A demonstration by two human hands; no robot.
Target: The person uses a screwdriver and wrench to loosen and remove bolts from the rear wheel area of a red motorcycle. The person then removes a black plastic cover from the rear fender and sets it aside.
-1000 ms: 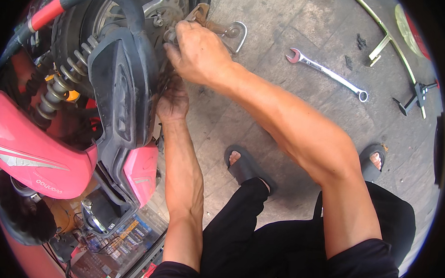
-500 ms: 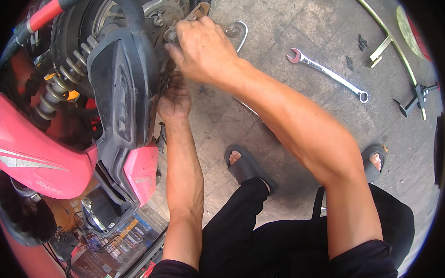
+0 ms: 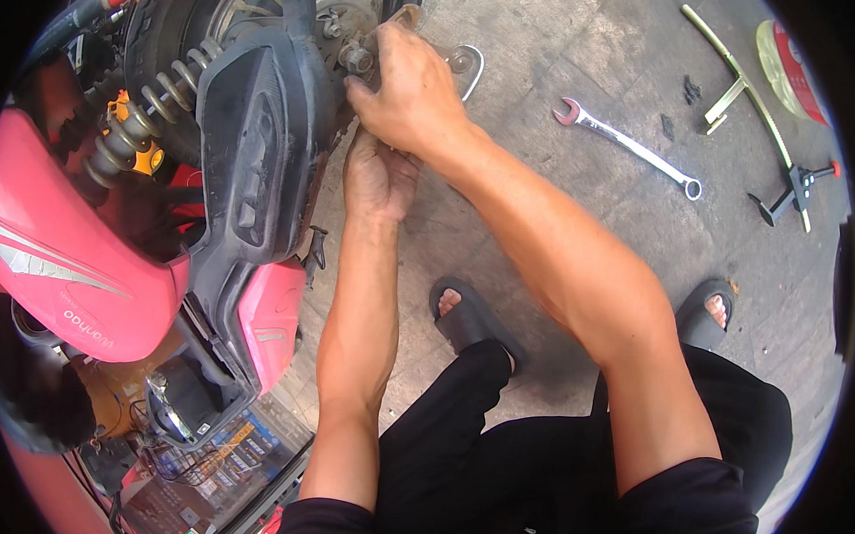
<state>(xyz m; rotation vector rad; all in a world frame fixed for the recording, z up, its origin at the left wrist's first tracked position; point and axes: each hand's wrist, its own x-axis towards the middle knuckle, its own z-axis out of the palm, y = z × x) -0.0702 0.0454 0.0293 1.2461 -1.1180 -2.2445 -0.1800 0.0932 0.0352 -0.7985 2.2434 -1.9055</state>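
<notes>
The rear wheel [image 3: 157, 46] of a pink scooter [image 3: 61, 254] stands at the upper left, behind a black plastic cover [image 3: 255, 148]. My right hand [image 3: 415, 92] is beside the axle nut [image 3: 357, 57], its fingers bent round a part I cannot make out at a brownish metal bracket [image 3: 407, 18]. The thumb points toward the wheel, just below the nut. Directly under it my left hand [image 3: 379, 179] is turned palm up, the fingers mostly hidden behind the right hand. A curved chrome piece [image 3: 474, 73] shows beyond the right knuckles.
A combination wrench [image 3: 629, 147] lies on the grey paved floor [image 3: 567, 46] to the right. Further right are a pale bar with a black clamp [image 3: 796, 190] and a red-and-clear round object [image 3: 790, 73]. A coil-spring shock absorber [image 3: 126, 129] and a battery box [image 3: 232, 467] belong to the scooter.
Both hands have shifted right relative to the scooter, the left one away from the black cover. The axle nut, partly covered by my right hand before, is now exposed. The view has moved slightly.
</notes>
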